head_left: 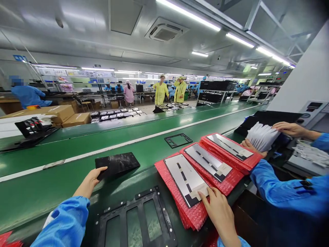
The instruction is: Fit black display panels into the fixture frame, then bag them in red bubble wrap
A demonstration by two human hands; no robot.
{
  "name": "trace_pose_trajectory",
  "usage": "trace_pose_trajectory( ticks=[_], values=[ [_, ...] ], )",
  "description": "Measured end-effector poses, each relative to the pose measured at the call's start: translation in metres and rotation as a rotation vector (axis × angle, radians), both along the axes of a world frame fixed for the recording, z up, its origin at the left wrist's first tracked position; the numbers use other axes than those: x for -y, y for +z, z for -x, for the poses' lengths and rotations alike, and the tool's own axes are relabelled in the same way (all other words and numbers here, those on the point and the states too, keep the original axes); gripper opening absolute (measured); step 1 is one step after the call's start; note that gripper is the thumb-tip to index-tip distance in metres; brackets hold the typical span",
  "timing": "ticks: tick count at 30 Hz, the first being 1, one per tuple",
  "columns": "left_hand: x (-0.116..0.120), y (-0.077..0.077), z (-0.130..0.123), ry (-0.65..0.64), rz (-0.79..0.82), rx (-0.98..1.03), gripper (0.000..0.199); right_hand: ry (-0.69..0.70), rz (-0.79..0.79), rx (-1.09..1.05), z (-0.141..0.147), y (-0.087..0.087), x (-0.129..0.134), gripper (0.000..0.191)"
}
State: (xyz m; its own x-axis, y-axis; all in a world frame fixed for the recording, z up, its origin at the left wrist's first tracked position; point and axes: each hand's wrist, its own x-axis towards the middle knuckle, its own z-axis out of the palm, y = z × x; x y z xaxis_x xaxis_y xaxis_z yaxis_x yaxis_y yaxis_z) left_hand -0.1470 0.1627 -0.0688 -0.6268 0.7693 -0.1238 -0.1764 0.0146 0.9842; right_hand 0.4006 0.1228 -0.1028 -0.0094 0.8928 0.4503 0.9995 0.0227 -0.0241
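My left hand (89,180) grips the near left corner of a flat black panel (119,164), thumb on top, held over the green belt. To the right, my right hand (218,206) has its fingertips on the lower right edge of a silver-white panel (180,171), by a pale tab; it is unclear whether they pinch it. That panel lies on a stack of red bubble wrap (190,218). Two more such panels (205,159) (228,145) lie on red stacks beyond. A black frame with rectangular openings (137,219) sits between my hands, nearer to me.
A small black frame (178,140) lies on the green belt (77,168). At the right, a co-worker's hands (290,129) hold a fanned white bundle (262,136) near a black tray. Cardboard boxes (77,119) and a black rack (32,128) stand at the far left.
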Motion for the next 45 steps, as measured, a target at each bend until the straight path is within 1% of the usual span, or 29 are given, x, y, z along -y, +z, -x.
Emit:
trace_pose_trajectory(
  ticks=[3, 5, 6, 8, 11, 14, 17, 20, 23, 27, 31, 33, 35, 37, 41, 43, 44, 45],
  values=[
    [-0.004, 0.002, 0.022, 0.153, 0.229, -0.220, 0.029, -0.047, 0.043, -0.019, 0.000, 0.003, -0.005, 0.049],
    [-0.001, 0.005, 0.032, 0.226, 0.282, -0.358, 0.042, -0.073, 0.093, -0.030, -0.001, 0.007, -0.009, 0.052],
    [0.002, 0.005, 0.035, 0.232, 0.289, -0.416, 0.048, -0.080, 0.122, -0.039, -0.001, 0.010, -0.012, 0.054],
    [0.012, 0.004, 0.032, 0.172, 0.274, -0.497, 0.053, -0.081, 0.185, -0.099, -0.003, 0.013, -0.020, 0.057],
    [0.040, -0.005, 0.011, 0.010, 0.228, -0.565, 0.052, -0.067, 0.275, -0.307, -0.010, 0.013, -0.034, 0.060],
    [0.082, -0.018, -0.023, -0.114, 0.207, -0.659, 0.055, -0.048, 0.331, -0.478, -0.021, 0.010, -0.048, 0.064],
    [0.126, -0.028, -0.057, -0.114, 0.174, -0.631, 0.056, -0.017, 0.347, -0.601, -0.030, 0.009, -0.058, 0.060],
    [0.159, -0.031, -0.084, -0.097, 0.183, -0.547, 0.057, 0.016, 0.306, -0.753, -0.035, 0.012, -0.063, 0.051],
    [0.177, -0.031, -0.100, -0.118, 0.210, -0.475, 0.057, 0.073, 0.259, -0.967, -0.036, 0.016, -0.066, 0.048],
    [0.186, -0.029, -0.111, -0.226, 0.280, -0.446, 0.058, 0.197, 0.252, -1.327, -0.032, 0.025, -0.063, 0.051],
    [0.186, -0.021, -0.119, -0.314, 0.297, -0.427, 0.055, 0.291, 0.239, -1.623, -0.020, 0.042, -0.046, 0.048],
    [0.183, -0.014, -0.125, -0.345, 0.273, -0.380, 0.054, 0.340, 0.295, -1.717, -0.008, 0.049, -0.033, 0.041],
    [0.180, -0.006, -0.130, -0.381, 0.223, -0.313, 0.055, 0.383, 0.404, -1.779, 0.009, 0.053, -0.020, 0.033],
    [0.177, 0.005, -0.134, -0.424, 0.151, -0.277, 0.060, 0.417, 0.542, -1.818, 0.029, 0.052, -0.008, 0.030],
    [0.176, 0.032, -0.132, -0.458, -0.047, -0.395, 0.081, 0.467, 0.843, -1.859, 0.073, 0.044, 0.014, 0.027],
    [0.178, 0.045, -0.127, -0.528, -0.162, -0.431, 0.090, 0.482, 0.998, -1.865, 0.092, 0.040, 0.023, 0.027],
    [0.179, 0.050, -0.124, -0.592, -0.184, -0.432, 0.087, 0.485, 1.058, -1.865, 0.099, 0.039, 0.026, 0.028],
    [0.181, 0.054, -0.122, -0.666, -0.175, -0.433, 0.079, 0.486, 1.108, -1.870, 0.105, 0.037, 0.029, 0.030]
  ],
)
